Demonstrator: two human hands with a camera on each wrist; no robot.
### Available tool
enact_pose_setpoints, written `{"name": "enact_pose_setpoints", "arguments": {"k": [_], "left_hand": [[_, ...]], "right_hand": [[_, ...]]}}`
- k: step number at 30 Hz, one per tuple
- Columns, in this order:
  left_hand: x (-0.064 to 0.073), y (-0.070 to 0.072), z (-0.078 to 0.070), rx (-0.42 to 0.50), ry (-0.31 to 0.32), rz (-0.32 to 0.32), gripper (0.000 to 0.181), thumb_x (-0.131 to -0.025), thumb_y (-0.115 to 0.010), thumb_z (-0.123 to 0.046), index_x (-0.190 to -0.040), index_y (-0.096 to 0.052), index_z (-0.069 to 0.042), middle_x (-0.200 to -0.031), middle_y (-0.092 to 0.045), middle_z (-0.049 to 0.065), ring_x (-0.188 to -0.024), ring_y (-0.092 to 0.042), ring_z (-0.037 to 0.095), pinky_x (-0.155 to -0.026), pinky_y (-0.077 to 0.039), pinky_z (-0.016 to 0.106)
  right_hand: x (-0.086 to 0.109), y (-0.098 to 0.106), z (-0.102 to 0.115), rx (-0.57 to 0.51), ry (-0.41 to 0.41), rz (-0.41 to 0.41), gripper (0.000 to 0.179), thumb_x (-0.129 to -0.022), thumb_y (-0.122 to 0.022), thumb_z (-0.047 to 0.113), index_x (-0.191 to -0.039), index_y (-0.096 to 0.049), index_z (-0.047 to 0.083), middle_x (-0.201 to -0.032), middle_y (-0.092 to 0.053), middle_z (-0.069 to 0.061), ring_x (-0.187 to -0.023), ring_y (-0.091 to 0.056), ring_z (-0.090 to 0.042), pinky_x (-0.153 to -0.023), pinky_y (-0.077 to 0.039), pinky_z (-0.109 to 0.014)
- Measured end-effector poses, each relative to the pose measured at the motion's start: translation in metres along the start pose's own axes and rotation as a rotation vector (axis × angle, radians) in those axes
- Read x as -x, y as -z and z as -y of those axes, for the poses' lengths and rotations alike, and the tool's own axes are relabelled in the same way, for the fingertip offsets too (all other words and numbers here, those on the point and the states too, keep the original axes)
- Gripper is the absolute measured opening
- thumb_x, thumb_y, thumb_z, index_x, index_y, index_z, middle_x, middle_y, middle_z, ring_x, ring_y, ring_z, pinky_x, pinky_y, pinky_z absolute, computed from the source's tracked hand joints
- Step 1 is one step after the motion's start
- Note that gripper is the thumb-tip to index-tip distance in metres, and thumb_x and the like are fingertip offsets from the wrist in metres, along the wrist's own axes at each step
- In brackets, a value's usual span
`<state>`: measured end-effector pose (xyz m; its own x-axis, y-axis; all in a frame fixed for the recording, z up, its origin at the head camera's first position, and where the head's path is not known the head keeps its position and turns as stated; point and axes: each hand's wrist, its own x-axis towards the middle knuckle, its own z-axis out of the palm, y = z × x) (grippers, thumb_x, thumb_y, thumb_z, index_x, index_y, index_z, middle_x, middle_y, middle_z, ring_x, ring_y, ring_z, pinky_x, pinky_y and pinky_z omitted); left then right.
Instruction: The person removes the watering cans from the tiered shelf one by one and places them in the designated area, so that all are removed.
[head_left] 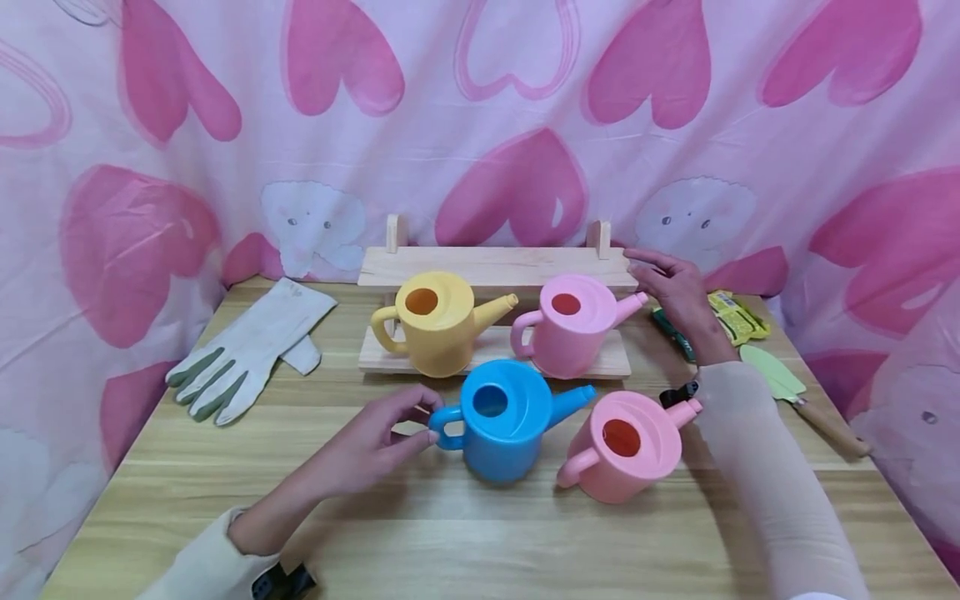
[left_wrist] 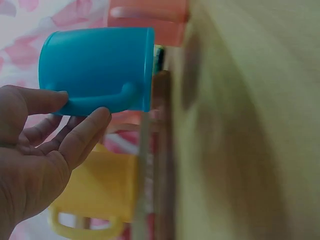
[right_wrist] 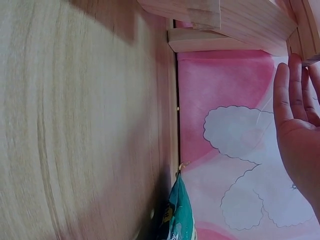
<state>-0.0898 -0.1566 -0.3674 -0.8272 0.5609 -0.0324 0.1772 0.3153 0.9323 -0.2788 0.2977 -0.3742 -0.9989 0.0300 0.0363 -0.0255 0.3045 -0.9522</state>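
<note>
My left hand pinches the handle of a blue watering can between thumb and fingers; the left wrist view shows the thumb on one side of the handle. Whether the can's base touches the table cannot be told. My right hand reaches to the right end of a two-tier wooden shelf, its straight fingertips touching the upper board's end. On the lower board stand a yellow watering can and a pink watering can. A salmon-pink watering can stands right of the blue one.
White gloves with green fingertips lie at the left. Behind my right forearm are a yellow packet, a dark green packet and a green trowel with a wooden handle. A pink heart-print curtain hangs behind the table.
</note>
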Motion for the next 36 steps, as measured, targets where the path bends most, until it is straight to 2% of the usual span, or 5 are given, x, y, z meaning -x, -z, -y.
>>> {"name": "enact_pose_setpoints", "arguments": {"k": [4, 9, 18, 24, 36], "left_hand": [[-0.005, -0.003, 0.013, -0.024, 0.009, -0.009, 0.017, -0.103, -0.064, -0.009, -0.118, -0.060, -0.016, -0.121, -0.064, 0.011, -0.120, -0.061, 0.030, -0.092, -0.058, 0.039], [-0.009, -0.005, 0.021, -0.029, 0.018, -0.012, 0.017, -0.102, -0.064, -0.008, -0.118, -0.060, -0.014, -0.122, -0.063, 0.011, -0.120, -0.061, 0.032, -0.094, -0.057, 0.044], [-0.013, -0.003, 0.029, -0.002, 0.035, 0.012, 0.017, -0.104, -0.063, -0.009, -0.120, -0.059, -0.012, -0.122, -0.062, 0.005, -0.122, -0.060, 0.033, -0.096, -0.056, 0.048], [-0.013, -0.001, 0.031, 0.011, 0.038, 0.039, 0.017, -0.103, -0.062, -0.007, -0.120, -0.058, -0.011, -0.121, -0.060, 0.006, -0.123, -0.059, 0.034, -0.098, -0.054, 0.048], [-0.012, 0.003, 0.034, 0.006, 0.066, 0.070, 0.019, -0.103, -0.064, -0.012, -0.122, -0.058, -0.014, -0.123, -0.061, 0.004, -0.124, -0.058, 0.034, -0.100, -0.053, 0.048]], "right_hand": [[0.000, -0.001, 0.000, -0.002, 0.005, -0.008, 0.056, -0.094, -0.073, 0.048, -0.141, -0.066, 0.017, -0.150, -0.053, -0.004, -0.123, -0.054, -0.018, -0.087, -0.053, -0.015], [0.000, -0.002, -0.001, -0.032, 0.017, -0.008, 0.053, -0.095, -0.073, 0.044, -0.139, -0.067, 0.016, -0.147, -0.055, -0.003, -0.117, -0.056, -0.018, -0.086, -0.053, -0.016], [0.000, -0.003, -0.001, -0.040, 0.008, -0.005, 0.053, -0.095, -0.073, 0.043, -0.140, -0.066, 0.015, -0.148, -0.054, -0.004, -0.118, -0.056, -0.017, -0.087, -0.053, -0.015], [0.000, -0.003, 0.001, -0.031, 0.006, 0.000, 0.053, -0.097, -0.072, 0.042, -0.141, -0.065, 0.015, -0.151, -0.052, -0.005, -0.121, -0.056, -0.016, -0.089, -0.053, -0.016], [-0.002, -0.002, 0.000, -0.055, 0.026, -0.002, 0.047, -0.097, -0.073, 0.036, -0.139, -0.067, 0.015, -0.143, -0.058, 0.000, -0.112, -0.058, -0.013, -0.085, -0.054, -0.016]]}}
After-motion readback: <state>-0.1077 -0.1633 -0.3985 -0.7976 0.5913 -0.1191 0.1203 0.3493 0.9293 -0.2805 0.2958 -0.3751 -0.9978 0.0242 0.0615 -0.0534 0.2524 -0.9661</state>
